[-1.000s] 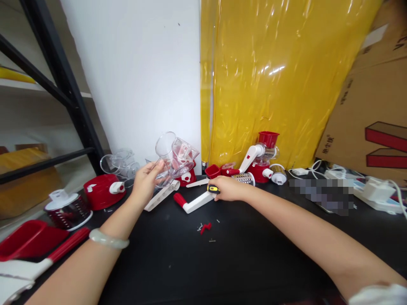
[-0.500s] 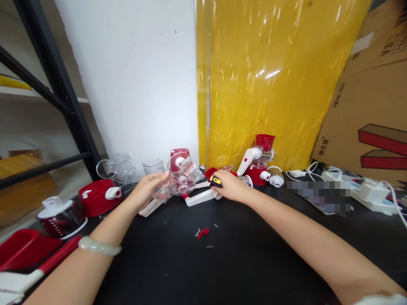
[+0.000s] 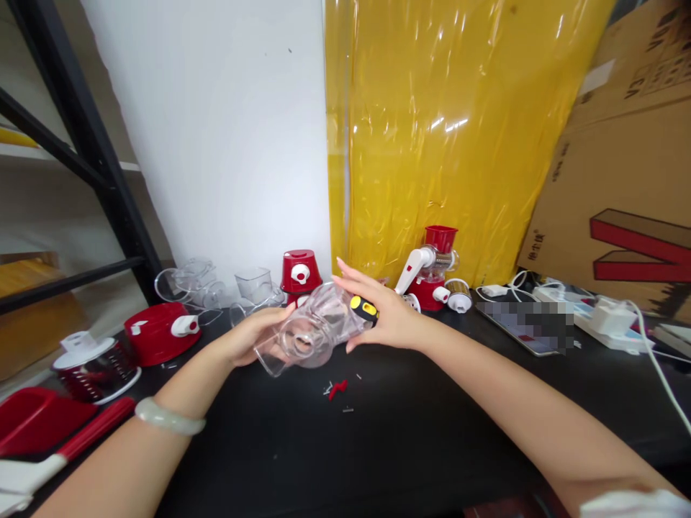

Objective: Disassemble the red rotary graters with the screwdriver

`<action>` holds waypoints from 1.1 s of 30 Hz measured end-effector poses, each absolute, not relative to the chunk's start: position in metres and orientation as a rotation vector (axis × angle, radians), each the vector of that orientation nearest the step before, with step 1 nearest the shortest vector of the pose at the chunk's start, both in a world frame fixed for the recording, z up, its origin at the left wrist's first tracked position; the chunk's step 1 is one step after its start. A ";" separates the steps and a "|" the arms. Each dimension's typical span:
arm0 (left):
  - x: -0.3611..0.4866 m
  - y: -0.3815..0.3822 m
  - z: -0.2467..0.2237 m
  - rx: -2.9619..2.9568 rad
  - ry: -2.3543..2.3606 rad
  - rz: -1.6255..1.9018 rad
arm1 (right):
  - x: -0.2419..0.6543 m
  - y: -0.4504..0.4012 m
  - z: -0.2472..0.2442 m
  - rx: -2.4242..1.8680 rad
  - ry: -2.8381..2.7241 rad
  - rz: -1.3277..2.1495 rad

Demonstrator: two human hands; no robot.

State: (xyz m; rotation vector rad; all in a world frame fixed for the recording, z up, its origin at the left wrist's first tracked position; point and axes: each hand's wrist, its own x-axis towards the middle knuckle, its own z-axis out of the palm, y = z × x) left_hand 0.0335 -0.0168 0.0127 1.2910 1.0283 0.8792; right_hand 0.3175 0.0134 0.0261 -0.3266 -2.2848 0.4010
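My left hand (image 3: pixel 258 337) is closed around the lower left of a clear plastic grater housing (image 3: pixel 309 337), raised over the black table. My right hand (image 3: pixel 398 315) is at the housing's right side, thumb and fingers spread about its end. A screwdriver (image 3: pixel 364 309) with a yellow-and-black handle is held in that hand, its shaft not visible. Below the housing, a small red plastic piece (image 3: pixel 338 389) lies beside several small screws (image 3: pixel 327 390). Behind it stands a red base (image 3: pixel 301 270) with a white knob.
An assembled red-and-white rotary grater (image 3: pixel 432 277) stands at back right, near a drum (image 3: pixel 459 296). A tablet (image 3: pixel 526 331) and a power strip (image 3: pixel 610 327) lie on the right. On the left are another red base (image 3: pixel 162 334), a grater drum (image 3: pixel 97 370) and clear housings (image 3: pixel 195 284).
The clear housing has come nearer and turned in my left hand. My right hand has moved from the white handle parts at the back to the housing, keeping the screwdriver.
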 end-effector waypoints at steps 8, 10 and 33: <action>0.035 -0.012 0.018 1.402 1.098 1.194 | 0.314 0.010 0.025 -0.302 -2.172 0.320; 0.034 -0.013 0.023 1.630 1.097 1.530 | 0.315 0.013 0.027 -0.397 -2.096 0.293; 0.074 -0.040 0.005 3.014 1.605 1.223 | 0.345 0.021 0.056 -0.369 -1.576 -0.055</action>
